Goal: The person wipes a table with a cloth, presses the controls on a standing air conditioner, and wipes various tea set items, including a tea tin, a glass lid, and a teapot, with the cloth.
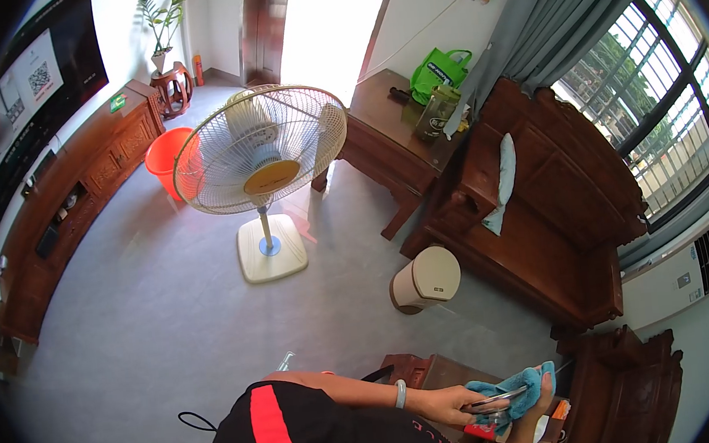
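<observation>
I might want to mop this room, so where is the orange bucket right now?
In the head view, the orange bucket is at the upper left, on the floor between the carved wooden cabinet and the standing fan.

Both hands close together, low in front of the torso.
The left arm (344, 387) reaches across, elbow only slightly bent, its hand (448, 405) closed in a grip with fingers curled; the right forearm (519, 442) angles up, its hand (544, 399) raised opposite, fingers bent.
</observation>
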### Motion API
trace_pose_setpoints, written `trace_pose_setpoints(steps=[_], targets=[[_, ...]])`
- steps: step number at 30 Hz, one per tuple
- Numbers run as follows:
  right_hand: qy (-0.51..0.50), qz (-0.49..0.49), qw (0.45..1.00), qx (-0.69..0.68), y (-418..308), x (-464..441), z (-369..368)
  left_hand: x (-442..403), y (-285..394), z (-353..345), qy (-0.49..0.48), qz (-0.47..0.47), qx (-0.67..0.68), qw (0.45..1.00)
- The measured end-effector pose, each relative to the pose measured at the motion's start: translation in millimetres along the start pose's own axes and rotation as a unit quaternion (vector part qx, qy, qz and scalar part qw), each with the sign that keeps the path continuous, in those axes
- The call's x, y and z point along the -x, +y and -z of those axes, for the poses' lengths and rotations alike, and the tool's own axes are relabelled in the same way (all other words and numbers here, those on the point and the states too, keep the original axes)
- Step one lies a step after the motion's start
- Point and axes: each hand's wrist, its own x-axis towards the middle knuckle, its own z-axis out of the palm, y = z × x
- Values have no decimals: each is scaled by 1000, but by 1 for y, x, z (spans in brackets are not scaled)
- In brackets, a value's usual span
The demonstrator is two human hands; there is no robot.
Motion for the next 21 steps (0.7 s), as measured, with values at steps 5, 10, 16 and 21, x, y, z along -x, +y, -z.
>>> trace_pose_setpoints(steps=[5,10,16,21], targets=[[-67,154,940,297,-46,20,-27,-5,-10,-4,-38,29,124,991],[-235,380,728,520,-69,27,-62,-12,-46,-14,43,-51,73,995],[-108,63,992,33,-12,4,1,-7,-11,-10,26,-67,30,997],[14,18,994,-111,74,-2,47,-9,-6,-9,8,-70,31,997]])
